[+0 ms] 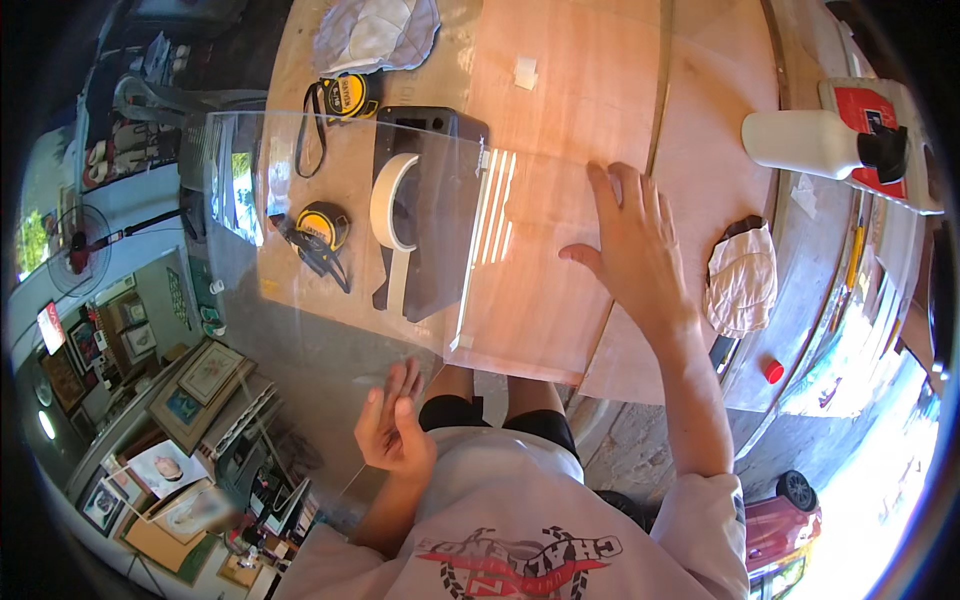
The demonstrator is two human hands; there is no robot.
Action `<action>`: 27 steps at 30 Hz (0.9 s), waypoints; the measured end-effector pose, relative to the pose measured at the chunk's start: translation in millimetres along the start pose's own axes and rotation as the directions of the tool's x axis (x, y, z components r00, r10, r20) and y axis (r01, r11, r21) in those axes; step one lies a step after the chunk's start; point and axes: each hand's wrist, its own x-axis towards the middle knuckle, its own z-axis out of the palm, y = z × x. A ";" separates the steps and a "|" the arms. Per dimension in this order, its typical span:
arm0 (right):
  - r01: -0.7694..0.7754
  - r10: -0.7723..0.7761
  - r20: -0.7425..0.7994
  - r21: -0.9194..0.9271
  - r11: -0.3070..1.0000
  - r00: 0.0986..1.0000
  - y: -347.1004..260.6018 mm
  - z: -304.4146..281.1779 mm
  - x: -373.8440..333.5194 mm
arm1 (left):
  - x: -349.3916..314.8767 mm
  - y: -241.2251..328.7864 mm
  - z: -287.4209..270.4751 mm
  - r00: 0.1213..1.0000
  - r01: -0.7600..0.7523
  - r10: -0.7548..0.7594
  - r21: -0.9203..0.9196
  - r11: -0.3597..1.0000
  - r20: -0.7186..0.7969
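Note:
A clear plastic sheet [545, 330] lies on the wooden table, and a clear panel stretches left past the table edge. Several thin white strips [498, 215] sit along the seam, with a small tape piece at the near end. My right hand [640, 255] rests over the right part of the sheet, fingers spread and thumb out, holding nothing. Below the table's near edge, my left hand [395, 430] is raised with fingers apart and nothing visible in it. A black tape dispenser [445, 260] with a cream tape roll [384, 205] shows through the panel.
Two yellow-black tape measures [348, 97] [322, 226] lie left of the dispenser. A white cloth [377, 35] is at the far side. On the right are a white bottle [800, 142], a crumpled tan cloth [743, 280] and a red cap [773, 371]. Framed pictures [197, 395] stand lower left.

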 end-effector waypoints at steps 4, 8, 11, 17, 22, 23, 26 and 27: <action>-0.107 0.163 -0.230 0.238 0.965 0.959 -14.4 11.7 -38.8 | 13.2 -9.2 5.2 0.998 -0.043 0.043 -0.008 0.999 -0.034; -0.426 0.521 0.043 0.635 0.645 0.853 -42.2 20.8 -123.8 | 20.2 -0.8 -3.1 0.999 0.014 -0.012 -0.056 0.998 0.032; -0.564 0.644 0.326 0.801 0.201 0.692 -81.2 40.5 -180.5 | 21.3 8.9 -7.3 0.992 0.112 -0.106 -0.092 0.989 0.070; -0.497 0.781 0.210 0.856 0.144 0.588 -127.5 89.9 -229.7 | 9.7 6.7 -11.9 0.995 0.060 -0.057 -0.042 0.997 0.084; -0.263 0.823 0.405 0.910 -0.321 0.399 -145.9 120.2 -237.3 | -7.3 7.1 -29.3 0.988 0.075 -0.070 -0.036 0.997 0.138; -0.200 0.801 0.464 0.886 -0.419 0.378 -145.7 125.0 -237.7 | -11.4 6.3 -32.2 0.987 0.074 -0.069 -0.029 0.997 0.143; -0.054 0.713 0.527 0.820 -0.570 0.462 -136.1 139.1 -238.5 | -21.5 1.5 -41.1 0.985 0.065 -0.059 -0.036 0.997 0.163; -0.018 0.681 0.533 0.794 -0.607 0.502 -134.7 144.4 -238.5 | -23.3 0.1 -45.4 0.984 0.051 -0.044 -0.032 0.998 0.175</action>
